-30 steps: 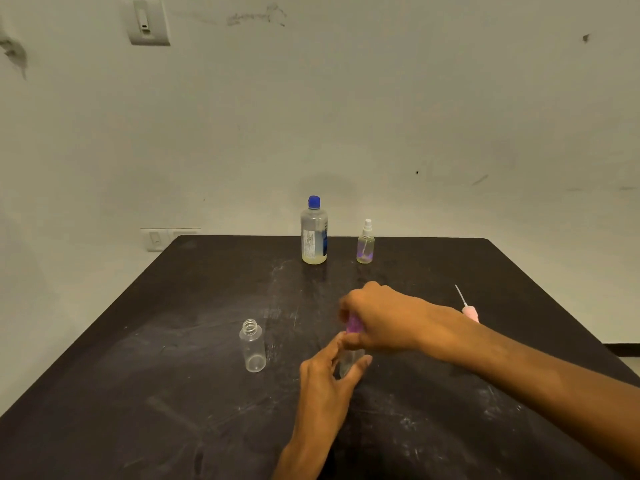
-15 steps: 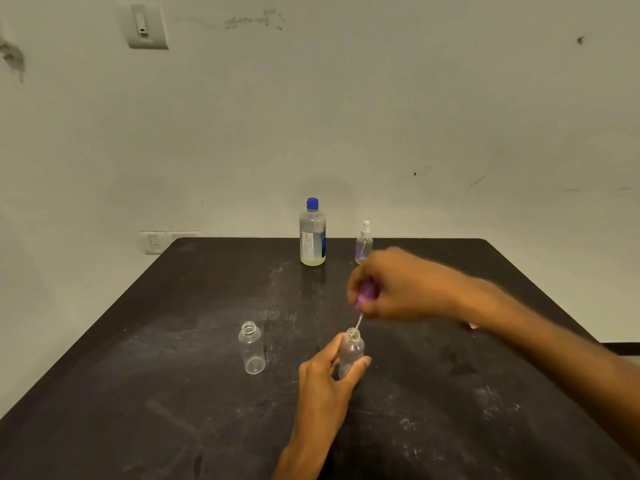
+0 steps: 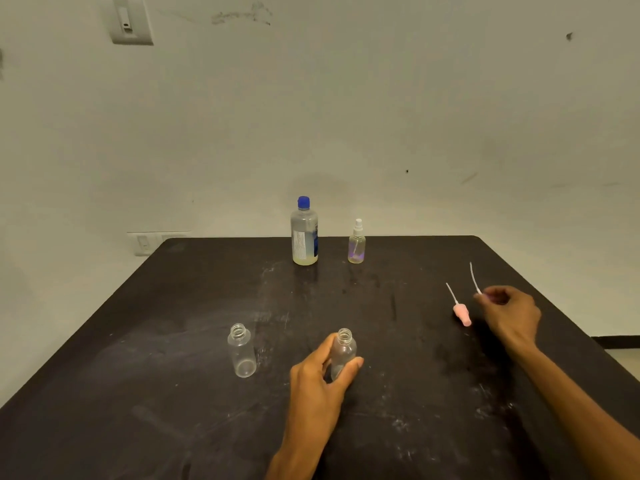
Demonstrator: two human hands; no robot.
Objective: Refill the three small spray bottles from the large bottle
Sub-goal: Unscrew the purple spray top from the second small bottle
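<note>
The large bottle with a blue cap stands at the table's far edge, a little yellowish liquid at its bottom. Right of it stands a small spray bottle with its white sprayer on. My left hand grips an uncapped clear small bottle near the table's middle. A second uncapped clear bottle stands to its left. My right hand is at the right, fingers curled round a purple sprayer head whose thin tube sticks up and away. A pink sprayer head lies on the table just left of that hand.
The dark, scuffed table reaches back to a pale wall. Its right edge runs close past my right forearm. A switch plate hangs high on the wall and a socket sits low at the left.
My right hand pulled the purple sprayer head and its tube out of the bottle my left hand holds and carried it right, down beside the pink sprayer head. The left hand stayed put.
</note>
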